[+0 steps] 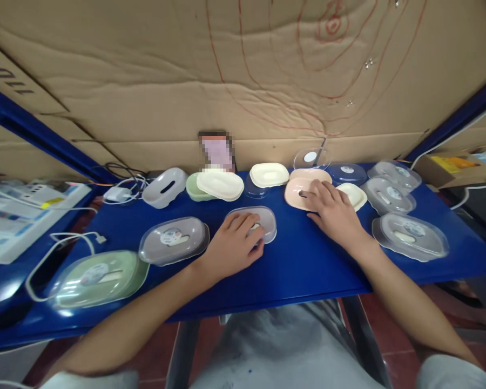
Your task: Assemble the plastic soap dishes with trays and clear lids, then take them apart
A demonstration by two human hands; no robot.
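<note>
A grey soap box with a clear lid sits near the middle of the blue table. My left hand lies across the lid, fingers loosely bent, thumb apart on the near side; part of the box is hidden beneath. Farther right, my right hand reaches over a peach soap dish with a slotted insert. Its fingertips touch or hover just above the insert, and the thumb is spread toward the near edge. Beside that hand is a cream insert, partly covered by it.
Lidded grey boxes stand left and right; a lidded green box is front left. Along the back are a grey dish, cream inserts, a clear lid and a propped phone. White cables trail at left.
</note>
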